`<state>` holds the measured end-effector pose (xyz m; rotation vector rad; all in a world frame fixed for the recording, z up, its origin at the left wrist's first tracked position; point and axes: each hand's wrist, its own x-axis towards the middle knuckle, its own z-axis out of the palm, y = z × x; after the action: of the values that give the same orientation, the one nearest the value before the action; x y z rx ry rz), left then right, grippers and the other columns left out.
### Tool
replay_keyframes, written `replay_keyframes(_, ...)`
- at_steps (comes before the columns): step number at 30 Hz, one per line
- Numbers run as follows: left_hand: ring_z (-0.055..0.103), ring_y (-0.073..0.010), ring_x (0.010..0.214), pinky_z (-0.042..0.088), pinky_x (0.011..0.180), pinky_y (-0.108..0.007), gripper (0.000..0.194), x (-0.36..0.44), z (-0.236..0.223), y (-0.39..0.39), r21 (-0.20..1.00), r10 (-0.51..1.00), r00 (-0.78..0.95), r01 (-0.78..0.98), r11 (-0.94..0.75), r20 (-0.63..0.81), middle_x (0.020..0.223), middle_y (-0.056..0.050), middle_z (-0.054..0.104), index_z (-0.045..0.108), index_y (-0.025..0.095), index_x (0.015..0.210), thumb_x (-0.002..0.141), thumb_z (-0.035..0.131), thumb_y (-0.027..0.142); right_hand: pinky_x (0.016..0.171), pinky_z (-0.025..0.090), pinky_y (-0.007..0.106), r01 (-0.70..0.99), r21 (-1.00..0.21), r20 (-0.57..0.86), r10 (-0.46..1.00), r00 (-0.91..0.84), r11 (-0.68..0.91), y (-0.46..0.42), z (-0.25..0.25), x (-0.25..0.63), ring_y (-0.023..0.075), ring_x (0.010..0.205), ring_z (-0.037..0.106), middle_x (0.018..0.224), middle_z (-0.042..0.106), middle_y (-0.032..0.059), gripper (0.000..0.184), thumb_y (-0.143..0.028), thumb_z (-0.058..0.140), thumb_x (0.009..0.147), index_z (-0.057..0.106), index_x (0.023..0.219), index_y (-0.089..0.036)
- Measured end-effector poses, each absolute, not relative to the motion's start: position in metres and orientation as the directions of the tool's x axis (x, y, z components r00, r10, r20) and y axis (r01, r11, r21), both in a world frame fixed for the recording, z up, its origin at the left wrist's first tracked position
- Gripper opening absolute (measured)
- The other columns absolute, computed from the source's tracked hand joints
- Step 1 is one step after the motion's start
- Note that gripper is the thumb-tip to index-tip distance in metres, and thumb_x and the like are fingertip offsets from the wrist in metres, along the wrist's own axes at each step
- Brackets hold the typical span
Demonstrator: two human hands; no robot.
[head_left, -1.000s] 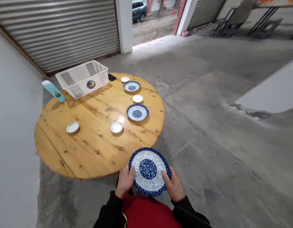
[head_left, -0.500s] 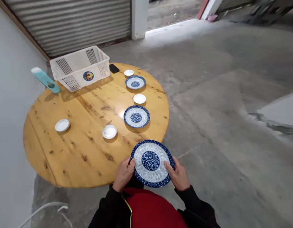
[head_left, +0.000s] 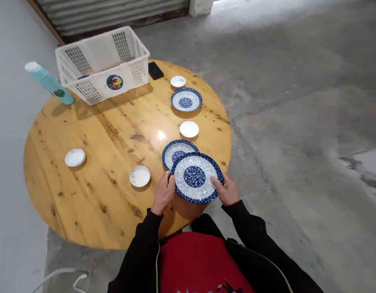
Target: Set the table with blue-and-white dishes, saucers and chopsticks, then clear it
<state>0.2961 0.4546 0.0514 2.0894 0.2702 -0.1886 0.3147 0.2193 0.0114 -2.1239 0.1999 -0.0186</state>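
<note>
Between my two hands is a blue-and-white patterned plate (head_left: 194, 177), raised above the table's near right edge. My left hand (head_left: 164, 190) grips its left rim, and my right hand (head_left: 227, 189) grips the right rim with the thumb on top. The held plate partly covers a second blue-and-white plate (head_left: 173, 155) lying on the table. Beyond that sit a small white dish (head_left: 189, 129), a third patterned plate (head_left: 186, 100) and another small dish (head_left: 178, 81). Left of my hands are two more small white dishes, the nearer dish (head_left: 140, 176) and the farther dish (head_left: 75, 157).
On the round wooden table (head_left: 99, 195), a white plastic basket (head_left: 99, 87) stands at the back, with a partly visible patterned item inside. A black phone-like object (head_left: 155, 70) lies beside it. A light-blue bottle (head_left: 49, 83) is by the wall. Concrete floor (head_left: 291, 142) extends right.
Both hands have carried the plate forward over the table edge, so it now overlaps the nearest table plate in view. The camera view has tilted downward.
</note>
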Motion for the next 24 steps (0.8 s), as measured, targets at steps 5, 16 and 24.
replay_keyframes(5, 0.049, -0.0152, 0.072, 0.036, 0.068, -0.025, 0.017, 0.327, 0.045, 0.453, 0.775, 0.196, 0.948, 0.318, -0.546, -0.251, 0.073, 0.001, 0.050, 0.054, 0.020, 0.084, 0.094, 0.040, 0.024, 0.069, 0.046, 0.035, -0.061, -0.798, -0.015, -0.081, 0.997, -0.599, 0.219, 0.004, 0.362, 0.0227, 0.071, 0.055, 0.072, 0.062, 0.0057, 0.034, -0.055, 0.049, 0.079, 0.055, 0.076, -0.022)
replay_keyframes(16, 0.061, -0.0212, 0.082, 0.036, 0.073, -0.030, 0.019, 0.352, 0.044, 0.440, 0.479, 0.370, 0.879, 0.474, -0.739, -0.300, 0.086, -0.008, 0.066, 0.057, 0.019, 0.081, 0.092, 0.042, 0.014, 0.069, 0.043, 0.035, 0.053, -0.712, -0.057, 0.133, 0.990, -0.700, 0.217, -0.021, 0.425, 0.0224, 0.070, 0.052, 0.071, 0.058, 0.0055, 0.029, -0.049, 0.044, 0.081, 0.052, 0.073, -0.023)
replay_keyframes(24, 0.063, -0.0250, 0.093, 0.042, 0.078, -0.032, 0.020, 0.355, 0.036, 0.432, 0.336, 0.459, 0.843, 0.534, -0.776, -0.282, 0.096, -0.013, 0.067, 0.062, 0.016, 0.094, 0.095, 0.042, 0.016, 0.073, 0.044, 0.035, 0.172, -0.591, -0.065, 0.259, 0.964, -0.788, 0.222, -0.032, 0.449, 0.0260, 0.078, 0.057, 0.079, 0.063, 0.0098, 0.032, -0.045, 0.044, 0.084, 0.063, 0.086, -0.019)
